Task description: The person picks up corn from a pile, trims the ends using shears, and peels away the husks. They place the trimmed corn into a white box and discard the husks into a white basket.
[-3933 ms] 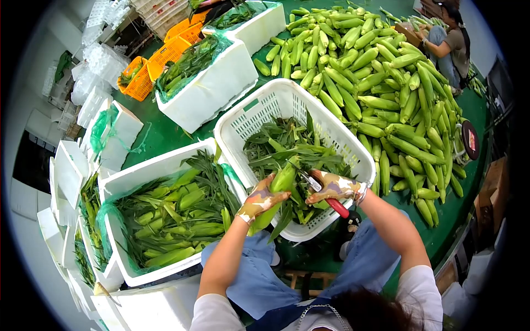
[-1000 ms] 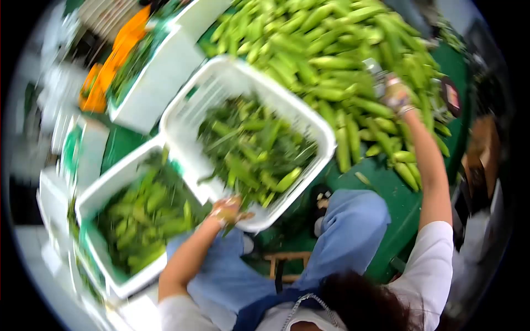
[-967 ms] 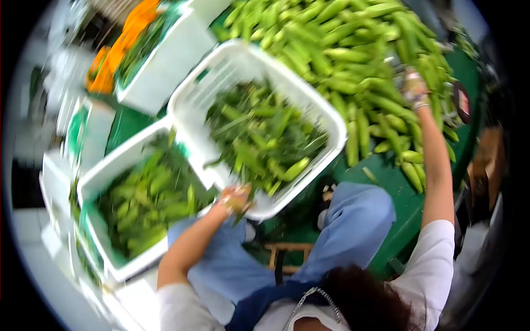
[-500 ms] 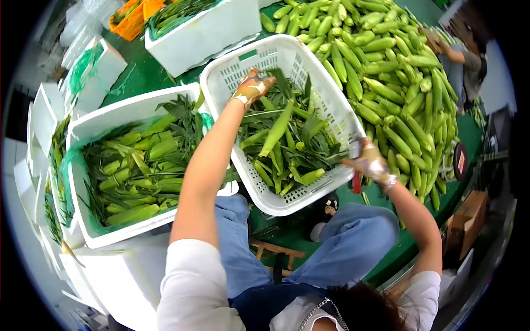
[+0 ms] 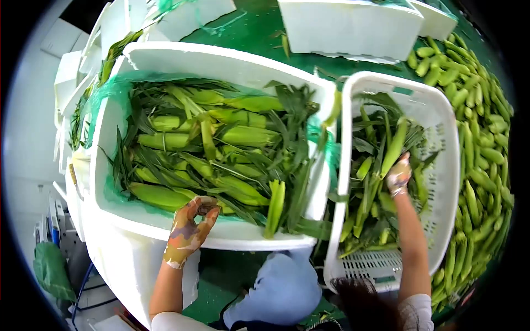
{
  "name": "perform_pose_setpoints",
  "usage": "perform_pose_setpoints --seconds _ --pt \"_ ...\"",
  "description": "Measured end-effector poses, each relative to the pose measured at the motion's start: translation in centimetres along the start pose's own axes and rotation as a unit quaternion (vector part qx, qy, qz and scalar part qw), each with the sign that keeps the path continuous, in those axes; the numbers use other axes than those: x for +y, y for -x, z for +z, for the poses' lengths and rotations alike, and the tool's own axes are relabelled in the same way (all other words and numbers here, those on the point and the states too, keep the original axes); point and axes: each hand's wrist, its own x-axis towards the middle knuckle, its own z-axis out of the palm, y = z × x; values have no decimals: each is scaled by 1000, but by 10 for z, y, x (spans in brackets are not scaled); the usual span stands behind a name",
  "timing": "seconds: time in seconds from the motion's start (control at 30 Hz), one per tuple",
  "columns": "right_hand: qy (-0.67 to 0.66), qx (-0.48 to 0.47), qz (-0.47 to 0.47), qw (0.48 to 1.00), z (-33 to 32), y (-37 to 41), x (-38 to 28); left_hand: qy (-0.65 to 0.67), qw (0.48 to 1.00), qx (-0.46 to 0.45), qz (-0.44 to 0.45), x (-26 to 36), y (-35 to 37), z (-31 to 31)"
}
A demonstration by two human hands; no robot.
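Observation:
My left hand [image 5: 187,229], in a patterned glove, is at the front rim of a white foam box [image 5: 221,59]. Its thumb and fingers are curved but apart, close to corn ears in husk [image 5: 160,196]. The box has a green net lining and holds several ears and long leaves. My right hand [image 5: 398,175], gloved too, reaches into a white plastic basket [image 5: 450,182]. Its fingers curl into corn leaves [image 5: 381,190], with the fingertips partly hidden. A green corn ear [image 5: 395,146] lies slanted on the leaves beside it.
A big heap of corn ears [image 5: 475,204] lies on the right, beyond the basket. Another white foam box [image 5: 350,27] stands behind on the green floor [image 5: 248,30]. More white foam pieces [image 5: 69,83] are stacked at the left. My leg [image 5: 281,287] is below the box.
The view has swung left, toward the foam box. My left hand has gone from the basket to the box's front rim. My right hand has moved from the basket's edge into the leaves.

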Motion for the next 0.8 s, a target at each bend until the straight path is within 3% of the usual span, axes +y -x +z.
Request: perform_pose_setpoints --seconds 0.03,0.07,0.13,0.17,0.2,0.27,0.3,0.33,0.4,0.43,0.47,0.5,0.53,0.6,0.67,0.73,0.77,0.8 --pt "23 15 -59 998 13 -28 3 -16 1000 7 19 -5 -7 -2" --pt "80 79 -273 955 21 -47 -6 -21 1000 15 18 -9 -14 -5" --pt "76 91 -205 971 61 -83 7 -55 998 0 25 -16 -26 -11" --pt "89 57 -171 980 78 -91 17 -17 997 27 72 -19 -29 -8" --pt "102 18 -133 986 88 -90 21 -30 997 26 64 -23 -33 -7" --pt "172 -69 -179 966 114 -112 65 -70 990 8 122 -22 -42 -7" --pt "169 -74 -173 967 129 -106 72 -111 992 -45 48 -11 -51 -8" --pt "186 -88 -236 950 132 -107 77 -110 991 -53 59 -5 -55 -3" --pt "234 -81 -352 903 103 -129 80 -147 972 -111 144 4 -80 16" --pt "162 -132 -271 940 92 -124 68 -174 961 -156 145 8 -96 25" --pt "215 -181 -224 933 56 -101 23 -151 945 -166 237 3 -115 35" --pt "207 -119 -220 946 21 -69 -14 -223 932 -174 227 12 -131 43" --pt "273 -110 -185 938 5 -56 -25 -297 913 -171 220 23 -148 51" --pt "409 -105 -186 887 -46 -16 -66 -430 855 -166 239 -21 -207 65" --pt "348 -88 -152 921 -83 10 -77 -581 796 -148 87 -40 -243 82" --pt "367 -61 -164 914 -117 35 -80 -533 830 -164 -15 -1 -213 76" --pt "340 -62 -150 926 -137 51 -86 -535 816 -204 -79 -35 -239 80" --pt "336 -47 -155 928 -149 60 -82 -532 819 -204 -71 -37 -234 76"
